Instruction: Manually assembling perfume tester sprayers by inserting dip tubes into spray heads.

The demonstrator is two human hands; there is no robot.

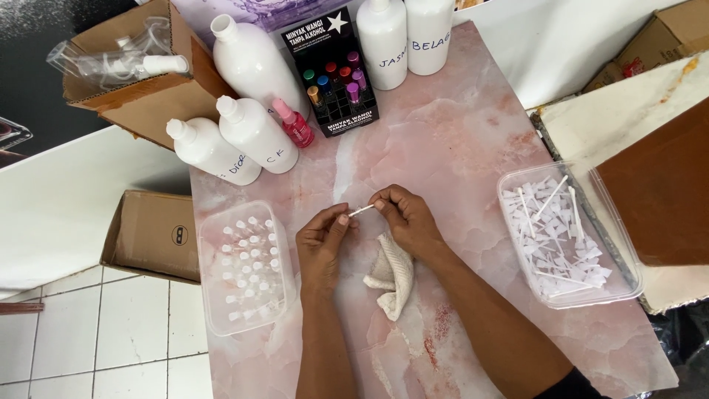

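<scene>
A thin white stick (361, 210), short and straight, lies almost level with a slight upward tilt toward the right, above the pink marbled bench (458, 140). Each end is pinched between fingertips, one by the left hand (323, 244), the other by the right hand (408, 219). Just below it a crumpled cream cloth (391, 275) rests on the bench, partly under the right hand.

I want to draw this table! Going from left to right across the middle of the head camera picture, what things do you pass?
Clear tub of small bottles → left hand → thin white stick → right hand → clear tub of white sticks and plastic bits.
</scene>
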